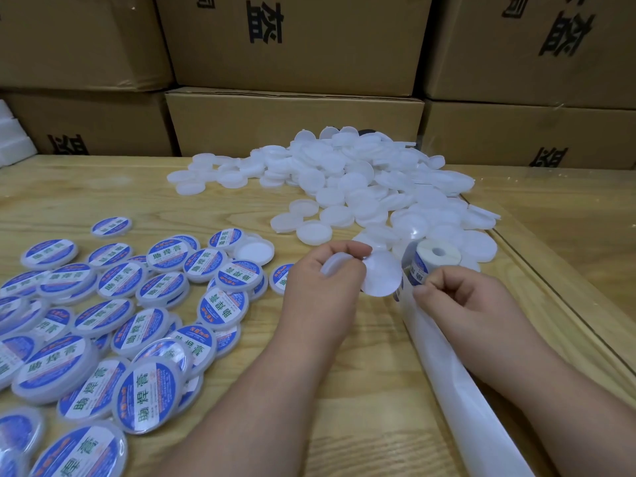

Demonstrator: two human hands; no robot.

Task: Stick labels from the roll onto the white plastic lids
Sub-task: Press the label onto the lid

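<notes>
Left hand (325, 273): grip pinching a bare white lid (335, 266), raised off the tabletop (361, 356), apparently to present its face for a label. A round pale disc (382, 278) stood between the hands; whether a peeled label seen from its back or a second lid could not be told.

Right hand (454, 294): fingers curled at the label roll (430, 263), seemingly pinching the strip to peel; the contact itself was hidden behind the knuckles.

Backing strip (457, 390): trailed from the roll toward the person, lower end cut off.

Unlabelled lids (361, 187): heaped beyond the hands, within reach as stock.

Labelled lids (137, 321): spread to the left, kept apart as finished; nearest ones blurred and cropped.

Cardboard boxes (292, 122): stacked behind, printing partly cut off.
</notes>
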